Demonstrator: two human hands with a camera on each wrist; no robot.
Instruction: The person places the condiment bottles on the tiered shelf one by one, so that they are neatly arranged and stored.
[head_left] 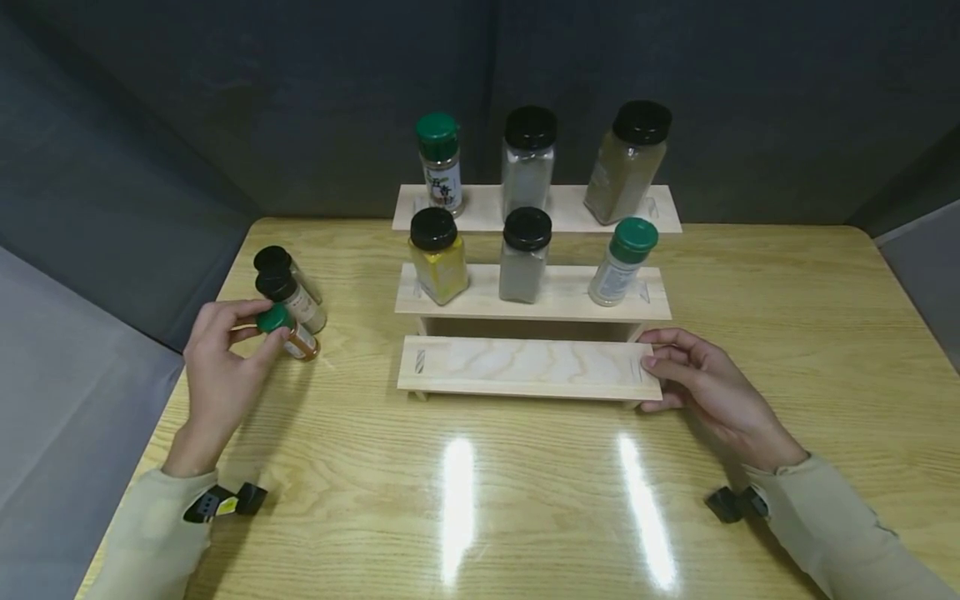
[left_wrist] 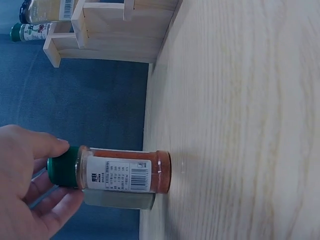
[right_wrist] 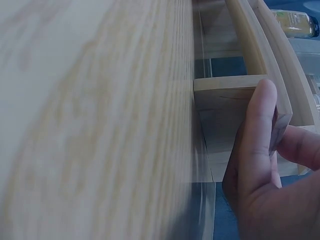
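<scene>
Fingers and thumb of the left hand (head_left: 225, 350) are bent in a narrow pinch round the green cap of a jar with red-orange contents (left_wrist: 122, 171). This jar is at the left side of the wooden table (head_left: 360, 500), its base at the tabletop, its printed label and barcode facing the left wrist camera. Two black-capped jars (head_left: 306, 308) stand just behind it; whether they touch it cannot be told.

Fingers of the right hand (head_left: 716, 392) are curled about the right end of the lowest shelf (head_left: 525, 367) of a three-tier wooden rack (head_left: 532, 313), with the thumb on the upper face.

On the middle tier, left to right: a yellow-filled jar (head_left: 440, 271), a grey jar (head_left: 523, 271) and a green-capped white-labelled jar (head_left: 615, 282). The top tier bears a smaller green-capped jar (head_left: 443, 182) and two large black-capped jars (head_left: 626, 175). Dark cloth (head_left: 337, 108) hangs behind.
</scene>
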